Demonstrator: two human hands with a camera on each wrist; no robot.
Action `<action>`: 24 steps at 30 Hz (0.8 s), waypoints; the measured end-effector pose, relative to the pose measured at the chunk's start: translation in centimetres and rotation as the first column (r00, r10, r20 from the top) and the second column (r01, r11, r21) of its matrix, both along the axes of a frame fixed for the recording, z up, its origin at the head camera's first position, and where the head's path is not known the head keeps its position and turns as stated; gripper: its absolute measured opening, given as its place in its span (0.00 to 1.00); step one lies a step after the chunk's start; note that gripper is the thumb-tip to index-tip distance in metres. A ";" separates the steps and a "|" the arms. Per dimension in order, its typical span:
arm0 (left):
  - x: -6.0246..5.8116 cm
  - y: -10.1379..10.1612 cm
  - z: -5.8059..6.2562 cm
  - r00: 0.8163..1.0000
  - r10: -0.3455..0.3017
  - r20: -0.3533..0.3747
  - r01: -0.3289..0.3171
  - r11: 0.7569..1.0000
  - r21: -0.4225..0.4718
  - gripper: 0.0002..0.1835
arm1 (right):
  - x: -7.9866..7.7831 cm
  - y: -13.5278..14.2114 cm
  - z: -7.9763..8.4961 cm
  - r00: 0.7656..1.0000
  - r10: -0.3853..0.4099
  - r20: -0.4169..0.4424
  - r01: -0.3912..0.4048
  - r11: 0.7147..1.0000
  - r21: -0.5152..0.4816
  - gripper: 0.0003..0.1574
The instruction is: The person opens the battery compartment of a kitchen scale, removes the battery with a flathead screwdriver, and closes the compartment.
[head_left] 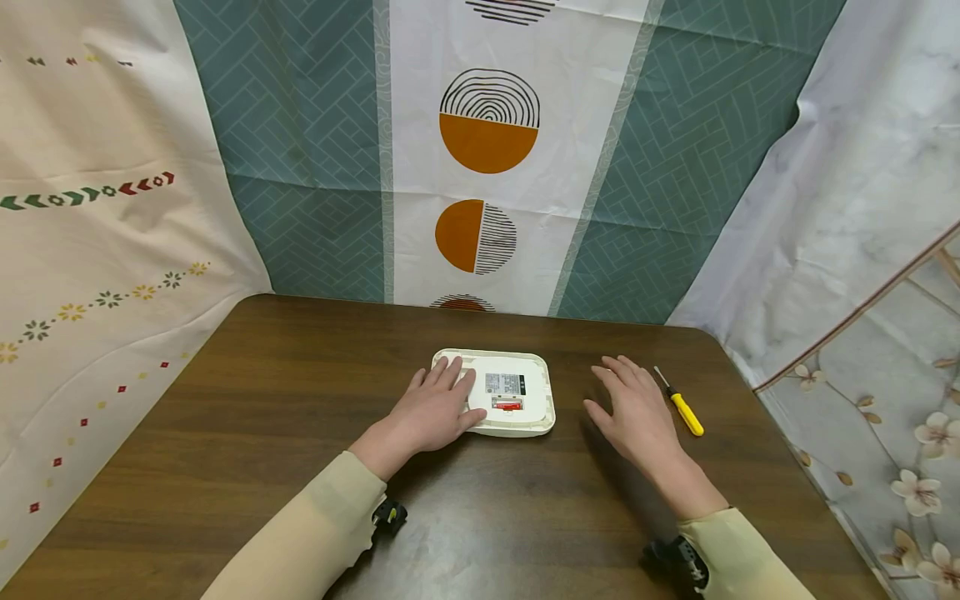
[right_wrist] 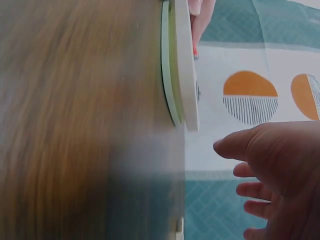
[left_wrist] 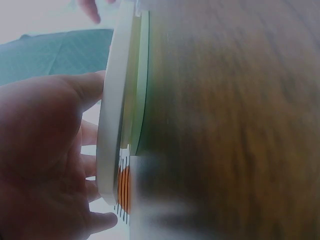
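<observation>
A flat white plastic device (head_left: pixel 536 408) with rounded corners lies on the table, a printed label on its upward side. In a small open compartment of it sits a red battery (head_left: pixel 507 405). My left hand (head_left: pixel 431 412) rests on the left part of the device, fingers stretched out over its surface; in the left wrist view the thumb is at the device's edge (left_wrist: pixel 112 125). Apart from the device, on its right, my right hand (head_left: pixel 637 408) is held over the table with fingers loosely extended and nothing in them. Close beside it lies a yellow-handled screwdriver (head_left: pixel 686 412).
The brown wooden table (head_left: pixel 300 433) reaches back to a hanging teal and white curtain (head_left: pixel 307 150). Patterned cloths hang on the left (head_left: pixel 112 275) and right (head_left: pixel 840 275). Each wrist wears a black camera mount.
</observation>
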State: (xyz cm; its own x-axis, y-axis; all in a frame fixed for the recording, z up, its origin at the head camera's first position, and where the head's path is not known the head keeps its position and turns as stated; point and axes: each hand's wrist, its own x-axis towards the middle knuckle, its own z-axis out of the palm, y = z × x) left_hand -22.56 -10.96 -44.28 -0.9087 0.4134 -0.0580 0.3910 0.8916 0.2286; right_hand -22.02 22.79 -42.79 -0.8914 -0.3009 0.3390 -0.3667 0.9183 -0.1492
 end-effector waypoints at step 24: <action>0.2 -0.1 0.2 1.000 0.001 -0.004 -0.001 1.000 0.002 0.42 | -1.0 -7.0 -0.3 0.976 0.216 0.016 -0.216 0.976 -0.014 0.29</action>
State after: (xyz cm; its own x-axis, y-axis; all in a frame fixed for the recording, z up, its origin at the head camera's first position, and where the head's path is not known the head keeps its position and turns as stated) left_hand -22.37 -11.05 -44.06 -0.9093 0.4128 -0.0532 0.3913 0.8913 0.2290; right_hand -23.06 15.78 -43.11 -0.8116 -0.4830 0.3287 -0.5534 0.8159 -0.1675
